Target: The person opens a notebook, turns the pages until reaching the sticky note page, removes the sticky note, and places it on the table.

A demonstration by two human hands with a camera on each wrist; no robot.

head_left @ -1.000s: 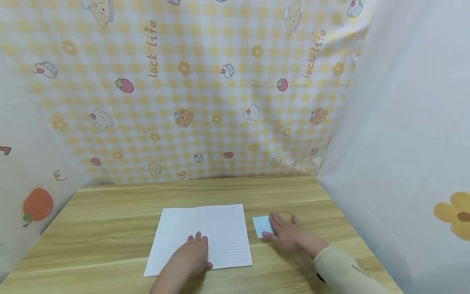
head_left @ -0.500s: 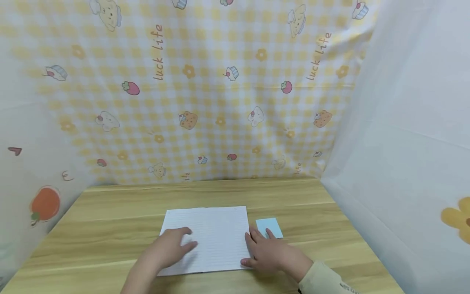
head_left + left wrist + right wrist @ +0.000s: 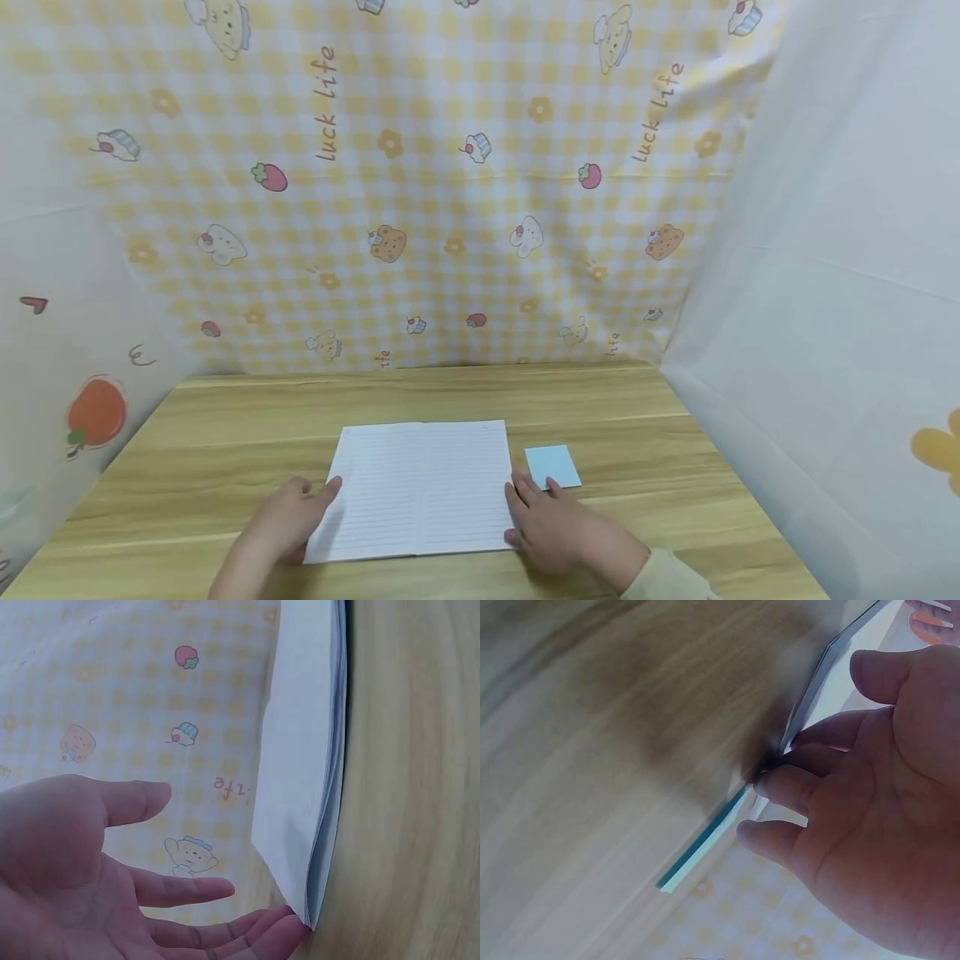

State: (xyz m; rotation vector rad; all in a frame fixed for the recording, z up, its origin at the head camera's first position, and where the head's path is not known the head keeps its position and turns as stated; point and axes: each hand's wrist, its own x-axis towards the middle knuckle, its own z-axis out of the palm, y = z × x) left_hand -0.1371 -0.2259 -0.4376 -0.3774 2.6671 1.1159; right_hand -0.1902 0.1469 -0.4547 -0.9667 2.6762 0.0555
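An open lined notebook [image 3: 450,483] lies flat on the table, its pages blank apart from the ruling. My left hand [image 3: 281,517] is at its near left corner; in the left wrist view the lower fingers [image 3: 274,934] touch that corner of the notebook [image 3: 300,757], with thumb and index finger spread apart. Beside the right edge, my right hand [image 3: 558,533] rests with extended fingers against the notebook's side. A small light-blue sticky note pad [image 3: 553,465] lies just beyond those fingers, and its teal edge [image 3: 697,859] shows in the right wrist view.
The wood-grain table [image 3: 247,433] runs back to a yellow checked curtain [image 3: 442,200] with printed cartoons. White cloth walls [image 3: 825,250] stand on both sides.
My left hand has moved left from the notebook's middle to its left corner. My right hand has left the sticky note pad and come to the notebook's right edge.
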